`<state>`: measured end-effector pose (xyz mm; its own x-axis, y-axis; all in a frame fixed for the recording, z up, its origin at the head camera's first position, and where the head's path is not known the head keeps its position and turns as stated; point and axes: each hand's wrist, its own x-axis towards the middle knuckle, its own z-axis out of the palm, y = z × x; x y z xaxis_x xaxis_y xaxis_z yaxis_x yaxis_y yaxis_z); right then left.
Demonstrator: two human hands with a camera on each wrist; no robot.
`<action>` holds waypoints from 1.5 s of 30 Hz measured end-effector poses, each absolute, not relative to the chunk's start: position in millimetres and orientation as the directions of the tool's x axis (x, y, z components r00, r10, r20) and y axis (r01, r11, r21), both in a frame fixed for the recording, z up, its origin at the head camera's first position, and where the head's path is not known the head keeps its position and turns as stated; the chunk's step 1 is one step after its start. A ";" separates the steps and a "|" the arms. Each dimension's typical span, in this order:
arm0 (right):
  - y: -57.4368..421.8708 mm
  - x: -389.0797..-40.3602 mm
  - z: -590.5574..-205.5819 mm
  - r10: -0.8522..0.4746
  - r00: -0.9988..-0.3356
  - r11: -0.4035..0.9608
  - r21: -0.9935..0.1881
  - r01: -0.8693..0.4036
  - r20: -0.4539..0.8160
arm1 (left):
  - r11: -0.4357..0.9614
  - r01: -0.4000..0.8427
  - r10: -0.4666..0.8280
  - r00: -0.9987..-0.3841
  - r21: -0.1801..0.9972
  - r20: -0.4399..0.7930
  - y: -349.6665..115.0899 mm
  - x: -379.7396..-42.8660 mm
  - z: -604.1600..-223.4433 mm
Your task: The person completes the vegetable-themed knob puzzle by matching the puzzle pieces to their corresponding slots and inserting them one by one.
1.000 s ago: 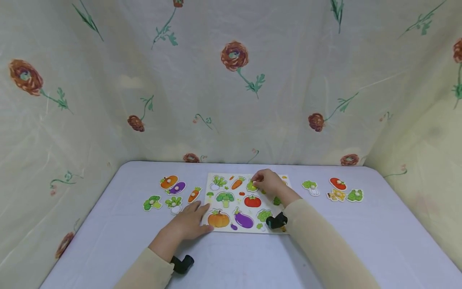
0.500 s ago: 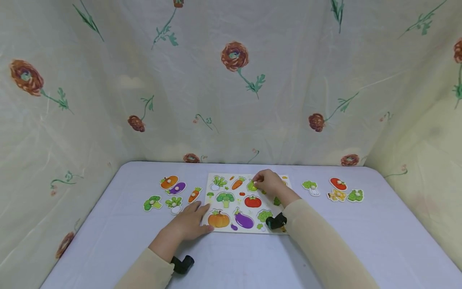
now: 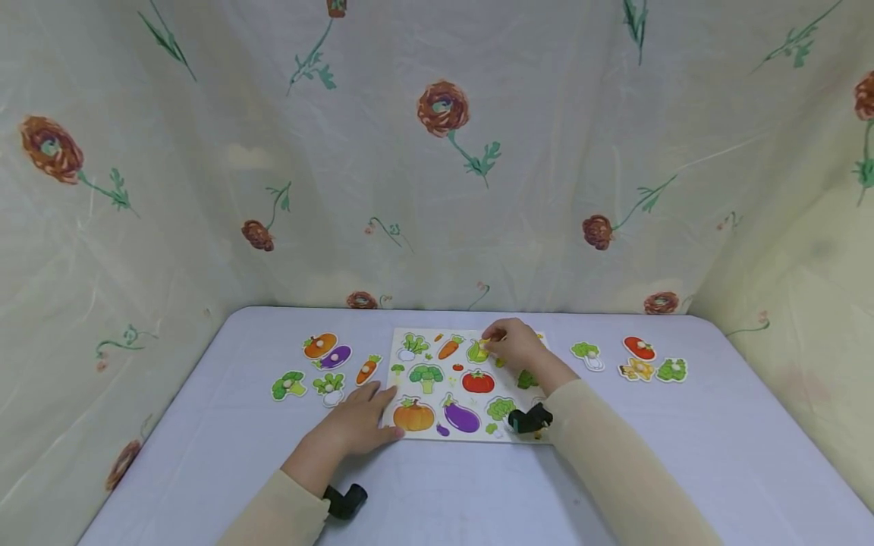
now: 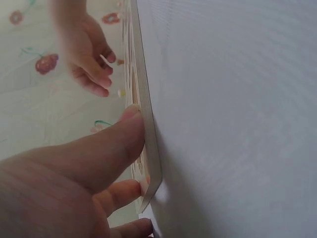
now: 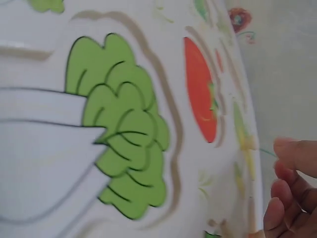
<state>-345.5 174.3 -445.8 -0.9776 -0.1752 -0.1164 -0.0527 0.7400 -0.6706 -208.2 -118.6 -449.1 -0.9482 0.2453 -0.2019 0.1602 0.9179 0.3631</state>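
Note:
A white vegetable puzzle board (image 3: pixel 444 364) lies on the table, with recessed pictures of a pumpkin, eggplant, tomato and others. My left hand (image 3: pixel 358 419) rests at its front left corner, fingers fairly straight; in the left wrist view the thumb (image 4: pixel 124 134) lies against the board's edge (image 4: pixel 148 119). My right hand (image 3: pixel 517 345) is over the board's back right, beside a green puzzle piece (image 3: pixel 476 353). In the right wrist view its yellow knob (image 5: pixel 250 142) stands just apart from the loosely curled fingers (image 5: pixel 278 191), which hold nothing.
Left of the board lie loose knobbed pieces: a pumpkin (image 3: pixel 320 345), an eggplant (image 3: pixel 337 356), a broccoli (image 3: pixel 287 384), a turnip (image 3: pixel 331 383) and a carrot (image 3: pixel 368 368). To the right are a cabbage (image 3: pixel 589 353), a tomato (image 3: pixel 639 347), a yellow piece (image 3: pixel 638 369) and a green one (image 3: pixel 672 369).
My right hand has drawn slightly back and right, off the green piece, which now shows more fully on the board. My left hand has stayed in place.

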 end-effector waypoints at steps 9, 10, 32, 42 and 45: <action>196.0 -328.5 -417.9 -0.204 -0.978 0.751 -0.648 -0.122 -0.052 | 0.918 0.158 0.243 -0.949 0.365 -0.199 -119.1 -208.9 -453.0; 199.1 -327.1 -415.8 -0.205 -0.978 0.754 -0.644 -0.126 -0.049 | 0.918 0.158 0.243 -0.949 0.364 -0.199 -119.0 -208.9 -453.0; 283.1 -294.9 -399.4 -0.165 -0.986 0.799 -0.582 -0.151 0.030 | 0.913 0.158 0.246 -0.949 0.376 -0.199 -118.9 -206.8 -447.7; 314.9 -291.9 -411.9 -0.129 -0.991 0.799 -0.588 -0.122 0.030 | 0.913 0.157 0.247 -0.947 0.376 -0.206 -118.9 -207.5 -448.3; 319.5 -293.1 -417.3 -0.122 -0.992 0.794 -0.597 -0.117 0.033 | 0.911 0.155 0.248 -0.946 0.381 -0.207 -118.8 -207.2 -447.8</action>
<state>-293.1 319.5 -417.3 -0.9920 -0.1218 0.0331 -0.1174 0.7936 -0.5970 -207.2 -118.8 -447.8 -0.9463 0.2480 -0.2072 0.1554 0.9114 0.3812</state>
